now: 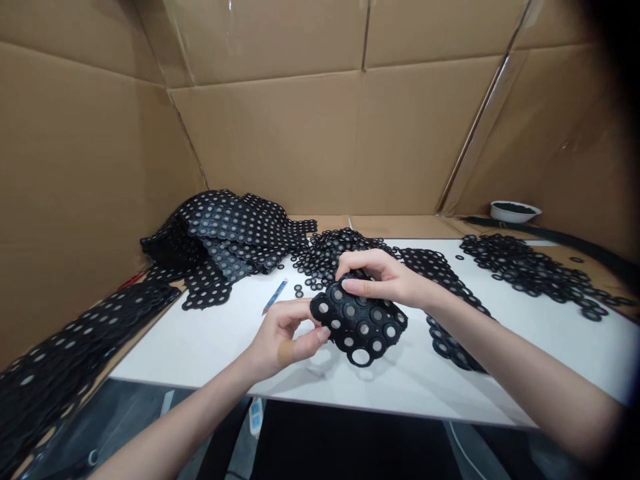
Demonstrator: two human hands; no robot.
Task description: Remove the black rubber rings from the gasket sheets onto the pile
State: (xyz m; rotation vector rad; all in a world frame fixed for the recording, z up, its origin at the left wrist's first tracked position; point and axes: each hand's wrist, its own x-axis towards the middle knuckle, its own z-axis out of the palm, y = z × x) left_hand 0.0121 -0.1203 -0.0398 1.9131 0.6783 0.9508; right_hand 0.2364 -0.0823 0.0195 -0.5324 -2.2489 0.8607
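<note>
Both my hands hold a piece of black perforated rubber sheet [357,323], set with rows of round rings that have grey metallic centres. My left hand [283,337] pinches its left edge between thumb and fingers, and a tan bandage [286,352] wraps part of that hand. My right hand [380,277] grips the top edge from above. A blue craft knife [275,297] lies on the white board [400,393], just beyond my left hand and not touching it.
A large heap of perforated black sheet [230,240] lies behind the hands, with loose rings [320,260] next to it. More sheets [65,353] lie at left, and rings [525,270] at right. Cardboard walls [325,127] surround the work area. A white bowl [515,211] stands at the back right.
</note>
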